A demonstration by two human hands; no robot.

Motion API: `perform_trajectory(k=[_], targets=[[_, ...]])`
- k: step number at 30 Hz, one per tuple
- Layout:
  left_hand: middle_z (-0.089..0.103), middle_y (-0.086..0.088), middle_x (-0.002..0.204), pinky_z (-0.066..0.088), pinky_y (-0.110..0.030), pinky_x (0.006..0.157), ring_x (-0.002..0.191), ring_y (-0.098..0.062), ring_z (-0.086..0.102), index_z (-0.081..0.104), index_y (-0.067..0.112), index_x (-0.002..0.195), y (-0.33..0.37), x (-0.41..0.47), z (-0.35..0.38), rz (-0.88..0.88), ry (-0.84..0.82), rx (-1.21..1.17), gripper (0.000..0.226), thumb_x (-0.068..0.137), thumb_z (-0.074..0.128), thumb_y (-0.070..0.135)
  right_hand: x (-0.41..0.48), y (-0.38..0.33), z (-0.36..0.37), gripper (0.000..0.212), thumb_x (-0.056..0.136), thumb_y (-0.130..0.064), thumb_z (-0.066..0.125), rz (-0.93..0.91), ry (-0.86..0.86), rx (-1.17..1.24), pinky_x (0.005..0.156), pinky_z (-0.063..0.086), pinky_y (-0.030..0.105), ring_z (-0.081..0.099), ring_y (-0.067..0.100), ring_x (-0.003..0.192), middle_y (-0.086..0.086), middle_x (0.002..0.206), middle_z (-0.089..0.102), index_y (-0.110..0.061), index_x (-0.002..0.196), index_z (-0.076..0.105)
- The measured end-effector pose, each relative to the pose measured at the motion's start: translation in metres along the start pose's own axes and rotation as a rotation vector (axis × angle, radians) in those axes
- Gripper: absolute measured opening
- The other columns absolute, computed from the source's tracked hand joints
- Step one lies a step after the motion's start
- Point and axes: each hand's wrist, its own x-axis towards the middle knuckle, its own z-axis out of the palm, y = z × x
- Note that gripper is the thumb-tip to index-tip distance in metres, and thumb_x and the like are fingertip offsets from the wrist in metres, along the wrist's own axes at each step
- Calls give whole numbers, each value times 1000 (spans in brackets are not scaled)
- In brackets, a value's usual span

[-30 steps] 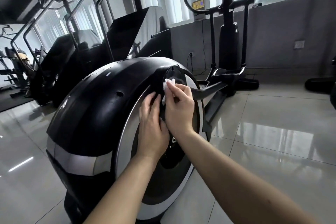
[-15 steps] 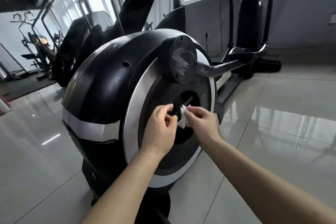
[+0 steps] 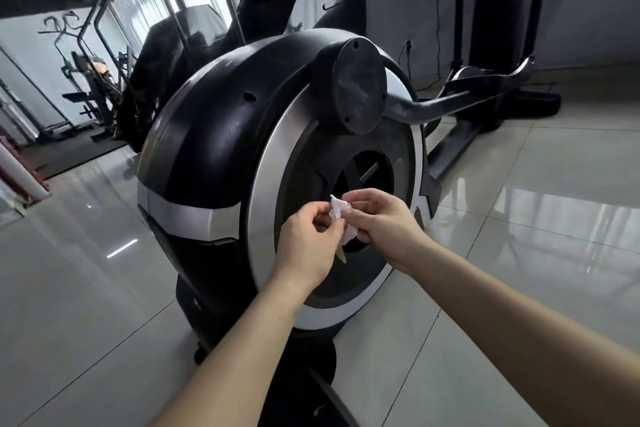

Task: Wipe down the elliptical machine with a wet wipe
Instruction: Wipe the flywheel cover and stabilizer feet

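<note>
Fingers (image 3: 320, 218) of left hand (image 3: 308, 243) and right hand (image 3: 384, 222) both pinch the crumpled white wet wipe (image 3: 337, 211), held between them. Wipe sits before the flywheel disc (image 3: 298, 184) of the elliptical machine (image 3: 207, 149), at 6 o'clock of its round centre opening (image 3: 381, 180); contact with disc: cannot tell. Spokes (image 3: 369, 170) visible inside opening. Round black cap (image 3: 356, 87) at 12 o'clock of disc; pedal arm (image 3: 433, 107) runs toward 3 o'clock.

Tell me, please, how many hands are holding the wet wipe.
2. The left hand pinches the wet wipe from the left; the right hand grips it from the right, both in front of the wheel disc. No hidden hand is apparent.
</note>
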Motion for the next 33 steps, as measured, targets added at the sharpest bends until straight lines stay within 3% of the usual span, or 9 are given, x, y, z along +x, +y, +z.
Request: perform_trajectory(k=[3, 7, 11, 17, 22, 25, 27, 30, 33], targets=[[69, 14, 92, 50, -6, 64, 83, 1, 66, 71, 22, 113, 4, 9, 3, 6, 1, 63, 20, 96, 69, 30, 2, -3, -4, 9, 90, -16, 78, -52, 80, -177, 59, 55, 26, 64, 16, 64, 5, 82, 72, -13, 97, 73], [69, 15, 95, 51, -7, 63, 86, -1, 67, 70, 23, 116, 12, 23, 10, 14, -5, 68, 20, 97, 68, 28, 9, -10, -7, 13, 94, -25, 73, 1, 108, -260, 74, 65, 36, 76, 17, 80, 0, 98, 75, -18, 103, 78], [72, 11, 101, 59, -16, 76, 94, -7, 69, 70, 22, 124, 25, 37, 22, 20, -33, 35, 25, 100, 63, 29, 12, -24, -12, 22, 96, -24, 72, 85, 50, -30, 75, 64, 35, 77, 19, 86, 9, 102, 77, -7, 110, 76], [68, 9, 128, 51, -18, 98, 118, -6, 61, 59, 27, 142, 48, 60, 53, 84, -213, 94, 42, 103, 49, 13, 39, -29, -47, 5, 91, -1, 73, 50, 300, 234, 68, 63, 31, 77, 22, 73, 15, 86, 74, 1, 95, 73], [53, 8, 146, 40, -31, 116, 132, -9, 50, 46, 22, 151, 59, 78, 84, 133, -182, 189, 55, 98, 49, 10, 86, -27, -91, 7, 91, -3, 72, -112, 585, 105, 62, 61, 28, 74, 19, 65, 9, 83, 73, -8, 87, 74], [43, 10, 152, 37, -24, 112, 133, -8, 47, 36, 23, 156, 57, 85, 94, 138, -161, 238, 60, 98, 51, 14, 117, -27, -105, 15, 93, -12, 69, -241, 704, -19, 73, 63, 39, 72, 20, 70, 4, 81, 72, -19, 83, 77], [40, 9, 155, 32, -18, 107, 137, -9, 43, 35, 23, 156, 55, 89, 97, 141, -145, 257, 61, 99, 53, 15, 133, -32, -100, 12, 95, -23, 70, -363, 708, -112, 87, 59, 32, 69, 16, 86, 2, 100, 68, -17, 93, 80], [43, 6, 153, 33, -23, 114, 139, -12, 42, 38, 23, 154, 48, 95, 96, 139, -112, 287, 60, 98, 56, 17, 150, -42, -75, 20, 100, -21, 65, -585, 665, -300, 91, 40, 4, 60, 11, 100, 1, 113, 62, -8, 107, 79], [47, 6, 148, 42, -36, 115, 135, -13, 48, 40, 25, 153, 44, 100, 93, 123, -108, 308, 59, 97, 56, 18, 164, -34, -59, 21, 98, -3, 59, -772, 679, -439, 97, 45, 15, 61, 19, 105, 7, 113, 62, -5, 108, 77]])
